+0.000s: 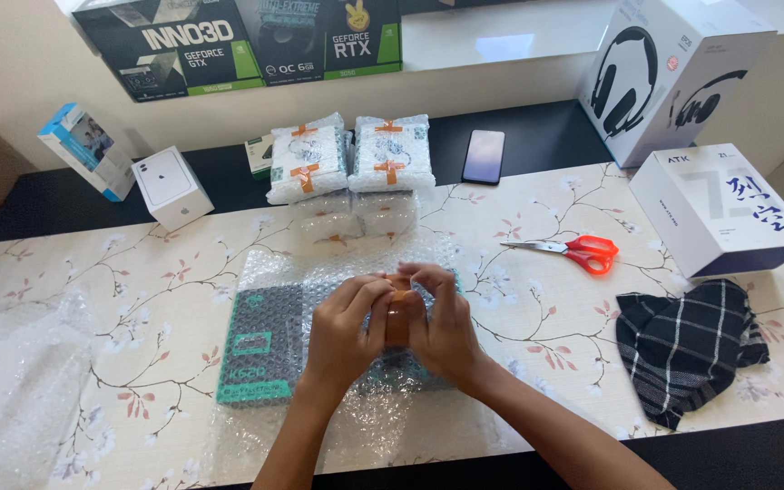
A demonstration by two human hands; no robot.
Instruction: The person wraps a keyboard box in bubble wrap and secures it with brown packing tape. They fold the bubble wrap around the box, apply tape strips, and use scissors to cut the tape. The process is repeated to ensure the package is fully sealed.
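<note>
Both hands, left hand point(342, 331) and right hand point(442, 322), pinch 1 brown tape roll point(398, 313) together over a green box point(260, 345) on bubble wrap point(347, 263).

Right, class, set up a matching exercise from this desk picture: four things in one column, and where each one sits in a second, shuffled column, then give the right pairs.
Things:
1. scissors
2. phone
3. roll of brown tape
4. checked cloth

Places:
A. lying flat on the dark strip at the back of the desk
B. crumpled at the near right of the floral cover
C. held between the left hand and right hand, over a box half wrapped in bubble wrap
D. on the floral cover, right of the hands, orange handles pointing right

Pairs: 1-D, 2-A, 3-C, 4-B
</note>
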